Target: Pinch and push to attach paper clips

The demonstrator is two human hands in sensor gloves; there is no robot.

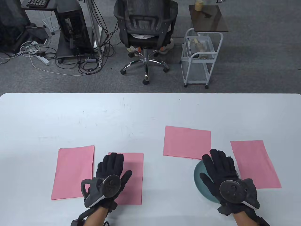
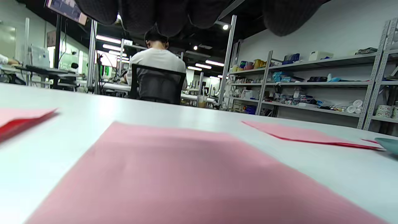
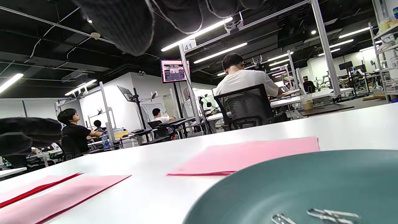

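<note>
Four pink paper stacks lie on the white table. My left hand lies flat, fingers straight, on the second stack from the left; in the left wrist view that paper fills the foreground below my fingers. My right hand hovers with fingers spread over a teal plate, holding nothing. In the right wrist view the plate holds loose paper clips near its front, under my fingers.
The other pink stacks lie at far left, middle right and far right. Beyond the table's far edge stand an office chair and a white cart.
</note>
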